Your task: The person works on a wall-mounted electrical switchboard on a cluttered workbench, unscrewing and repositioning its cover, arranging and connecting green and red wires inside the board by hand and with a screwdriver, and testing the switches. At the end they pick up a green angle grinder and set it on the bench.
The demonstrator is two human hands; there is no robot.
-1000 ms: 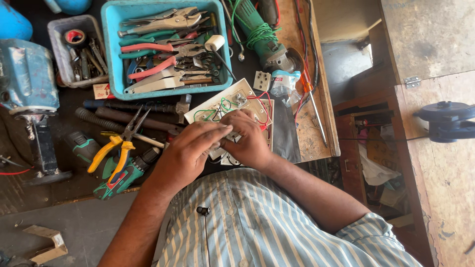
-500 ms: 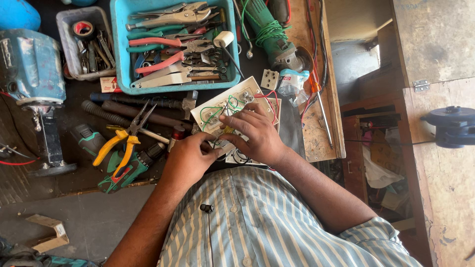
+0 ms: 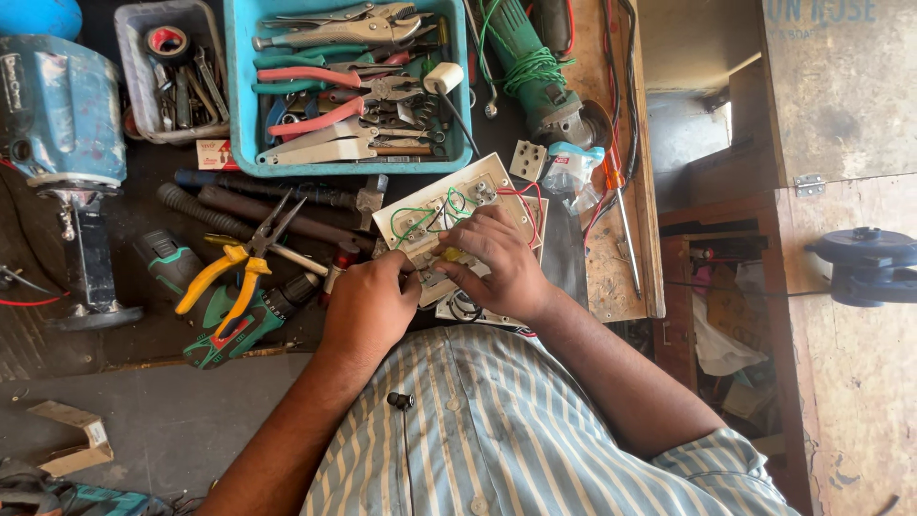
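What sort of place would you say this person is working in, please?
Probably an electrical repair workbench: a blue tray of pliers, a green angle grinder, and a wired switch board under both hands.

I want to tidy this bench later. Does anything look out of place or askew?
Mostly the yellow-handled pliers: they lie open on top of the green cordless drill rather than in the blue tray with the other pliers. Both hands, left hand and right hand, are on the white switch board, whose wires hang loose.

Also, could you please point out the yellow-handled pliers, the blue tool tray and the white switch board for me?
yellow-handled pliers [image 3: 229, 277], head view, on the yellow handles.
blue tool tray [image 3: 239, 115], head view, on its left wall.
white switch board [image 3: 406, 218], head view, on its left part.
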